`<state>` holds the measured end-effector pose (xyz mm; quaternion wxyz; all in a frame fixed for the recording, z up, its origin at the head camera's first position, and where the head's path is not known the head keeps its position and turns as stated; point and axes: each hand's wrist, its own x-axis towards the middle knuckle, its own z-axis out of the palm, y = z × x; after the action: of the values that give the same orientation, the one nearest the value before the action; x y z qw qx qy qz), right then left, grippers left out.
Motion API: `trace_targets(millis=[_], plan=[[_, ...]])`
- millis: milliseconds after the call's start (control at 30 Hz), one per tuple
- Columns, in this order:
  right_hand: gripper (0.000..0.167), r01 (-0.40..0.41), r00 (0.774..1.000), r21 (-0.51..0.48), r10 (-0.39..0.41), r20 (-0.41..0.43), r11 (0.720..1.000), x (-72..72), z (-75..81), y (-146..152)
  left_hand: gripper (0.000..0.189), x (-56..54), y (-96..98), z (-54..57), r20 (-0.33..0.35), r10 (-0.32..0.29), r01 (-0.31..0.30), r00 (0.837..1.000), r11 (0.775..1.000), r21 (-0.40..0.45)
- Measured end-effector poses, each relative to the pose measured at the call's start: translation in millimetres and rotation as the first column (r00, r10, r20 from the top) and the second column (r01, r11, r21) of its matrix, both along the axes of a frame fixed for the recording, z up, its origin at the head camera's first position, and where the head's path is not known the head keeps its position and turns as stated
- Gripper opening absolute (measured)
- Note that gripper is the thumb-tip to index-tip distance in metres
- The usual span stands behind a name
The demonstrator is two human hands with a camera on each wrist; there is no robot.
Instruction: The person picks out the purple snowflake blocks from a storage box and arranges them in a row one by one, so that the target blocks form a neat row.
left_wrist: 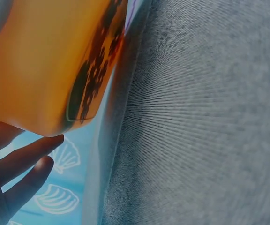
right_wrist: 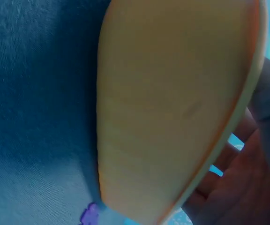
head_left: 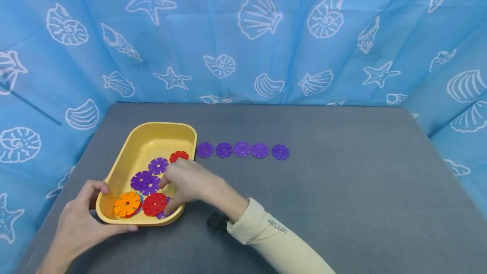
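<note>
A yellow plastic tray (head_left: pixel 148 132) stands at the left of the table, holding several notched interlocking discs. In it lie an orange disc (head_left: pixel 127 204), a red disc (head_left: pixel 154 204), another red disc (head_left: pixel 179 156) and several purple discs (head_left: pixel 157 166); a blue one is mostly covered. My left hand (head_left: pixel 77 219) grips the tray's near left corner, thumb along the near side. My right hand (head_left: pixel 190 181) reaches over the right rim, thumb and fingers spread apart among the discs. The right fingertips are partly hidden. The right wrist view shows the tray's outer wall (right_wrist: pixel 163 112) beside that hand.
Several purple discs (head_left: pixel 242 149) lie in a row on the grey tabletop (head_left: pixel 342 189), running right from the tray's right rim, with a wider gap before the last disc (head_left: pixel 280 152). A blue shell-patterned curtain (head_left: pixel 228 33) hangs behind and at both sides.
</note>
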<state>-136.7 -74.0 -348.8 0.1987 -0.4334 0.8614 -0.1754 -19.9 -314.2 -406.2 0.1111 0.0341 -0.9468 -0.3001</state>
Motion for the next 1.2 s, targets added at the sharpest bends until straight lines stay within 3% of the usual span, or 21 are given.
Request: trace_targets(millis=[200,367,733,967,1200], plan=[[0.053,0.010,0.997,0.066,-0.005,-0.078,0.998,2.7,-13.1,-5,0.084,-0.3,3.4,-0.9,-0.007,0.016,-0.016,1.000,0.999,-0.039],[0.049,0.073,0.994,0.090,-0.065,-0.091,0.993,7.3,-25.1,-9,0.086,-0.5,6.5,-1.9,-0.022,0.027,-0.029,0.999,0.996,-0.086],[0.033,0.138,0.955,0.107,-0.104,-0.276,0.985,15.4,-33.9,-14,0.087,-1.2,8.0,-0.5,-0.029,0.040,-0.043,0.999,0.993,-0.112],[0.030,0.130,0.957,0.121,-0.092,-0.274,0.984,14.1,-33.8,-14,0.088,-2.3,7.0,-1.8,-0.018,0.034,-0.036,0.999,0.994,-0.102],[0.039,0.142,0.957,0.119,-0.106,-0.269,0.983,15.3,-33.5,-14,0.089,-3.0,5.9,-3.0,-0.009,0.035,-0.035,0.999,0.995,-0.097]])
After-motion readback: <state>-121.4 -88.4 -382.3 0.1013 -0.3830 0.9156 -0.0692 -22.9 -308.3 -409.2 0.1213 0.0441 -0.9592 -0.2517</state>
